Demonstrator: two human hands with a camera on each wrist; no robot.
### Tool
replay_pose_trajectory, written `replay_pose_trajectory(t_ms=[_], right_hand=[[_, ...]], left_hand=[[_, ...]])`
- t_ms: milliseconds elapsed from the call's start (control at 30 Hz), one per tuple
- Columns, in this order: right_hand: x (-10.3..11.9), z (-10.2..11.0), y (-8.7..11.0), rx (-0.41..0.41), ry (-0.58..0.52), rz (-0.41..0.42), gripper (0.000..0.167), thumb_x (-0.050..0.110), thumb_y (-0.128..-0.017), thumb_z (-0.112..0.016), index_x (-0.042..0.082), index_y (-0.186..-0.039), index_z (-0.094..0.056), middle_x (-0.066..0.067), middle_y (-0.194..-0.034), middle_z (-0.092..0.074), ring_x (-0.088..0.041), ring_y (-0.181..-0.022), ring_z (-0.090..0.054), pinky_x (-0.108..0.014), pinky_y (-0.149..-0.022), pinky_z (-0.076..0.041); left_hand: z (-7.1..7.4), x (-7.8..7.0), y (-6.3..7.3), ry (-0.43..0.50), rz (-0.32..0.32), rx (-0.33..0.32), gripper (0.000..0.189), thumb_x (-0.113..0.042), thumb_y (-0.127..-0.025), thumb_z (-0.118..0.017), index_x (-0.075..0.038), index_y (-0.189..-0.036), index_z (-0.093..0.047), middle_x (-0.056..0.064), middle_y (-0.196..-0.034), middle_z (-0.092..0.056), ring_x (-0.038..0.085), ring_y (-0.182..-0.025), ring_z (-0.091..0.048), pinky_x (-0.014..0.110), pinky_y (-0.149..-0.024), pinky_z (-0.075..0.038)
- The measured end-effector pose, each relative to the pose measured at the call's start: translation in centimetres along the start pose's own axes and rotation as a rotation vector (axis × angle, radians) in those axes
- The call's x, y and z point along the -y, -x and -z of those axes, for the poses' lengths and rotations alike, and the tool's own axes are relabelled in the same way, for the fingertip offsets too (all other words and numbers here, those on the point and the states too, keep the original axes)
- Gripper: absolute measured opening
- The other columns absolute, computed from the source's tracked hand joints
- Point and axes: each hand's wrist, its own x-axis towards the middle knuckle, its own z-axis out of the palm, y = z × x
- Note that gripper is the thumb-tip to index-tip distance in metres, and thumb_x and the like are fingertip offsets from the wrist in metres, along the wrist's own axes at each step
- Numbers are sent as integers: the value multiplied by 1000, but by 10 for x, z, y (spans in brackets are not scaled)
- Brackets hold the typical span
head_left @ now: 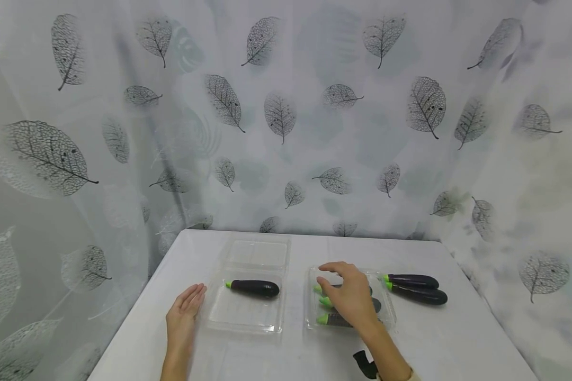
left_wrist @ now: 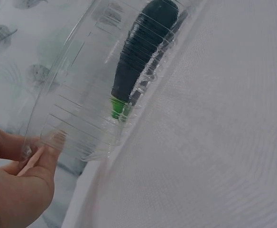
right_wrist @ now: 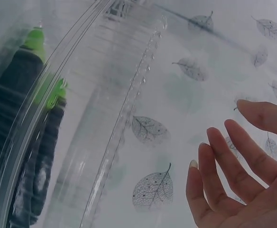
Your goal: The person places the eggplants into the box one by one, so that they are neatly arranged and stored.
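Note:
On the left, a clear plastic clamshell box (head_left: 245, 320) lies with its lid (head_left: 259, 254) folded back, and one dark eggplant (head_left: 255, 288) with a green stem end rests in it. My left hand (head_left: 183, 312) is at the box's left side, fingers fairly straight; in the left wrist view its fingertips (left_wrist: 58, 137) are by the clear plastic edge, contact unclear. A second clear box (head_left: 388, 312) holds three eggplants (head_left: 336, 319), partly hidden under my right hand (head_left: 348, 293). That hand hovers over it, fingers spread and slightly bent, holding nothing.
Two loose eggplants (head_left: 417, 293) lie side by side to the right of the second box. A black object (head_left: 364, 365) is beside the right forearm. The white-covered table (head_left: 310, 354) meets a leaf-patterned curtain (head_left: 305, 132) behind and at the sides.

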Motion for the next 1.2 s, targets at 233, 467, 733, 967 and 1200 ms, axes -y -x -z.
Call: replay_pose_trajectory(t_ms=[233,467,733,967,1200], right_hand=[[-13,17,2,-6,31,-34,29,19,-86,-88,16,-113,-79,-4,-115,-76,-31,-109,-70,-57,-96,-57],[-32,35,5,-21,67,-22,30,16,-86,-87,13,-115,-78,-9,-117,-76,-36,-110,-69,-61,-95,-56],[-54,56,8,4,113,-109,30,19,-90,-83,12,-119,-77,-18,-123,-73,-43,-114,-66,-67,-96,-53],[-77,72,9,-31,153,-101,29,15,-92,-81,8,-119,-77,-21,-117,-73,-44,-105,-70,-61,-85,-60],[-112,81,10,-68,191,-126,24,9,-94,-76,4,-117,-76,-20,-110,-76,-44,-103,-71,-61,-83,-59]], left_hand=[[-1,0,0,-6,-2,-18,44,-3,-109,-51,5,-151,-42,22,-152,-52,24,-138,-57,23,-108,-50],[1,2,-1,5,-2,-13,44,-3,-109,-51,5,-151,-42,21,-152,-52,26,-140,-55,23,-109,-49],[-1,1,0,-14,5,-7,43,-4,-109,-50,4,-151,-42,20,-152,-52,28,-141,-53,21,-109,-49],[-3,0,0,-22,12,-24,43,-7,-109,-54,3,-150,-45,19,-152,-53,24,-139,-56,20,-108,-50],[-3,0,1,-18,5,-12,42,-6,-109,-52,4,-149,-45,19,-151,-53,26,-141,-54,20,-108,-49]])
